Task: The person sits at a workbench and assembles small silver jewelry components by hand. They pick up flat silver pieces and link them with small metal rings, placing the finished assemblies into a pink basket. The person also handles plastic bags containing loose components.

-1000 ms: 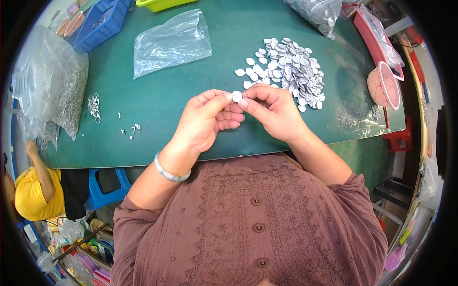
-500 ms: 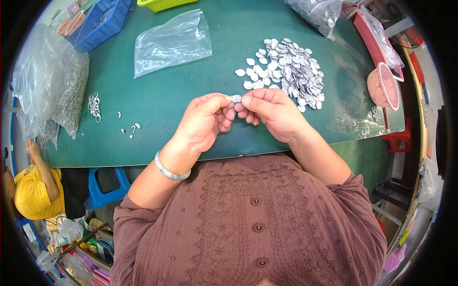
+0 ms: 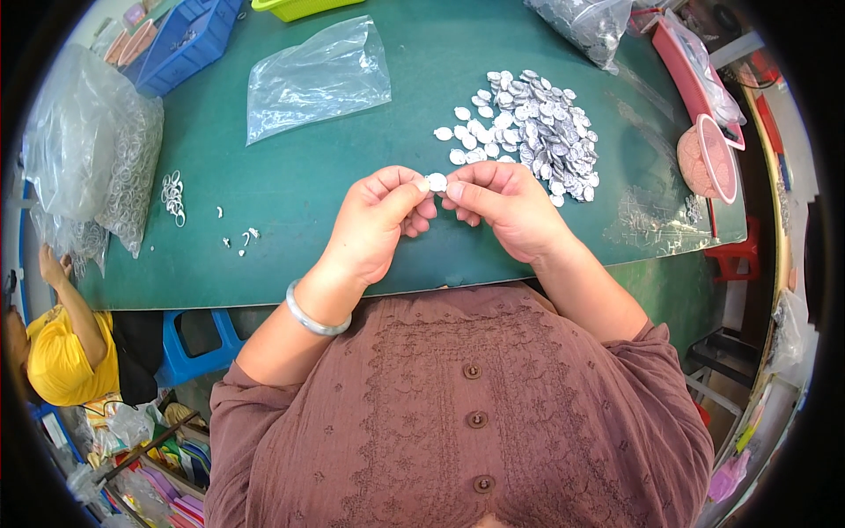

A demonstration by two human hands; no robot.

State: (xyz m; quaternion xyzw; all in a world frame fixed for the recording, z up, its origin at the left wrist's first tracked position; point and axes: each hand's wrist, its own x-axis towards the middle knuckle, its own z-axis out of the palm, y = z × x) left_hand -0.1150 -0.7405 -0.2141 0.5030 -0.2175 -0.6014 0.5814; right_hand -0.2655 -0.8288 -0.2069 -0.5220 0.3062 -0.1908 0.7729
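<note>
Between my two hands, above the near part of the green table, is one small oval silver metal piece (image 3: 437, 182). My left hand (image 3: 380, 218) pinches its left side with thumb and fingers, and a pale bangle circles that wrist. My right hand (image 3: 503, 204) pinches the right side the same way. Just beyond my right hand lies a heap of similar silver pieces (image 3: 553, 132), with several loose ones spread on its left. Left of my hands are a few small white scraps (image 3: 250, 236) and a small cluster of pale rings (image 3: 174, 199).
A flat clear plastic bag (image 3: 319, 81) lies on the green table (image 3: 290, 185). Bags of rings (image 3: 132, 185) stand at the left, near a blue crate (image 3: 187, 48). A pink basket (image 3: 707, 160) sits at the right edge. A person in yellow (image 3: 74, 356) is at far left.
The silver piece now shows a brighter, paler face between my fingertips. My left hand has shifted slightly; my right hand stays almost in place. The other person's hand moved a little.
</note>
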